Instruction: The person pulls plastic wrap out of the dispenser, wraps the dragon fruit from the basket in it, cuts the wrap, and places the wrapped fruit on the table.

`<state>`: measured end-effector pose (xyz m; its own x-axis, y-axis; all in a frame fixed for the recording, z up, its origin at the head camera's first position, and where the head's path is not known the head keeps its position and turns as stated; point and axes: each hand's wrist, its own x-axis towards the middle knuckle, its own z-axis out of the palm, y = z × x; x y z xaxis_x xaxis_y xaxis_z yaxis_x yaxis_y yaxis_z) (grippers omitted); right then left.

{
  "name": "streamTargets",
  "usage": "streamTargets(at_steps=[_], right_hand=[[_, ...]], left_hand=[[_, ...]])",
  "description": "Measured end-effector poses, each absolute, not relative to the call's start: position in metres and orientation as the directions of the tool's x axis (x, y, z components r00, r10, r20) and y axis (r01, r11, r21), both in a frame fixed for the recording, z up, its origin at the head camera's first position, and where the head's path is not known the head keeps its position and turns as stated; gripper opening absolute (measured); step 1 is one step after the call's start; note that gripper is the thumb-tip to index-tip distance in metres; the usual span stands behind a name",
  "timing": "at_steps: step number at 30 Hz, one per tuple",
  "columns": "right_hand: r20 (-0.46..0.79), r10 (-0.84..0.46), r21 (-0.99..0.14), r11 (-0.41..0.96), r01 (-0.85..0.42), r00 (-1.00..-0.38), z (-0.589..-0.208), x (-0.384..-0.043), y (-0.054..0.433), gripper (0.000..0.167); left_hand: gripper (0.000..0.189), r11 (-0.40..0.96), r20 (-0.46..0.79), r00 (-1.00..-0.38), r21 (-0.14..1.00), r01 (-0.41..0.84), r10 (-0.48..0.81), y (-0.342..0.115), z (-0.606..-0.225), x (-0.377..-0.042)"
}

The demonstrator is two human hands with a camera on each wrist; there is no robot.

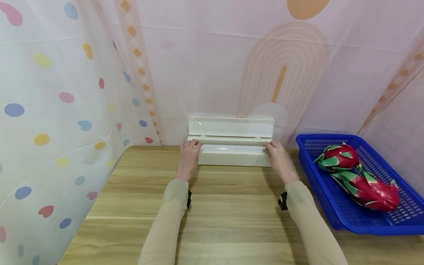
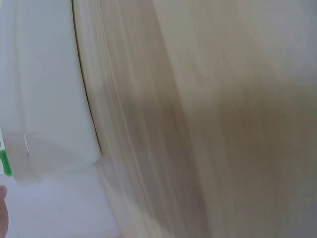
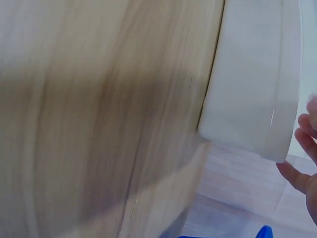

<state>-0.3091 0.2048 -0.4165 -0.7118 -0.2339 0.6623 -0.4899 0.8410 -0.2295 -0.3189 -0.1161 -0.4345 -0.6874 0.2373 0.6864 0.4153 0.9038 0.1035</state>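
A long white box point(image 1: 234, 159) with a hinged lid stands at the table's back edge. Its lid point(image 1: 230, 127) is tilted up against the curtain, leaving the top uncovered. At the box's left end my left hand point(image 1: 189, 154) grips the upper corner, fingers curled over it. My right hand point(image 1: 277, 156) holds the opposite corner in much the same way. In the right wrist view the thumb point(image 3: 292, 176) meets the corner while the fingers bend above the rim. Only a fingertip point(image 2: 2, 210) shows in the left wrist view, close to a small green piece point(image 2: 5, 162) on the box.
To the right is a blue plastic basket point(image 1: 326, 197) with two red and green dragon fruits point(image 1: 374, 189) in it. Wood-grain tabletop point(image 1: 232, 213) lies between my forearms. Patterned curtains point(image 1: 205, 73) hang behind and at the left.
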Motion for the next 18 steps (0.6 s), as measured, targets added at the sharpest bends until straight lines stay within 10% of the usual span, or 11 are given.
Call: streamTargets(at_steps=[18], right_hand=[[0.777,-0.199,-0.125,0.881,-0.455,-0.598,-0.4217,-0.3107,0.2026,0.009]], left_hand=[[0.015,0.911,0.738,-0.623,0.028,0.412,0.259,-0.1175,-0.4400,-0.3200]])
